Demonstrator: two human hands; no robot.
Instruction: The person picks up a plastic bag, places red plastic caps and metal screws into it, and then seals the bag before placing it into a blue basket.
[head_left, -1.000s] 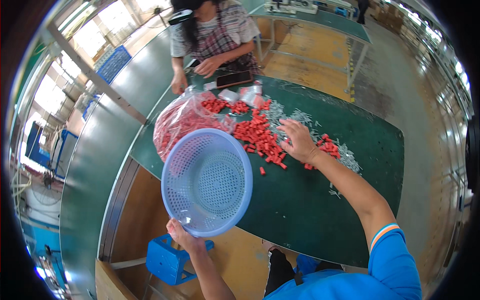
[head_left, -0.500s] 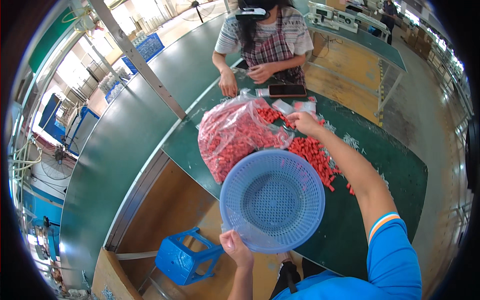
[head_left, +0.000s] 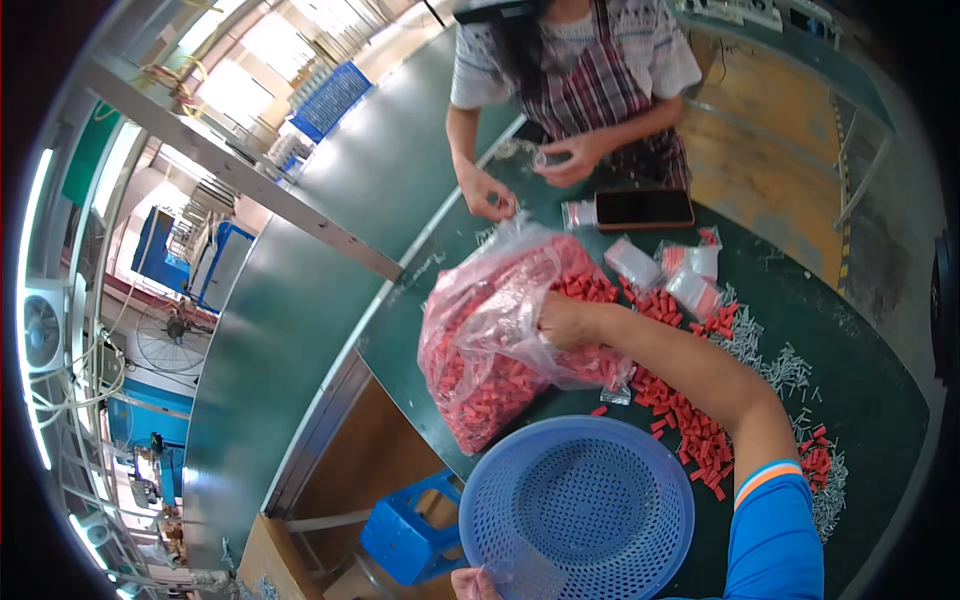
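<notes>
Fingers of right hand [head_left: 562, 322] buried in plastic bag [head_left: 500, 335], left hand [head_left: 476, 584] cut off

Bright daylight enters from windows [head_left: 300, 20] at upper left, overexposed there. Table [head_left: 860, 400] evenly lit, shadows soft. Strong fisheye bending and black vignette at the rim; centre sharp.

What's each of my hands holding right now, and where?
Left hand grips the blue basket at its near rim; right hand grasps the clear bag of red parts at its upper side.
</notes>
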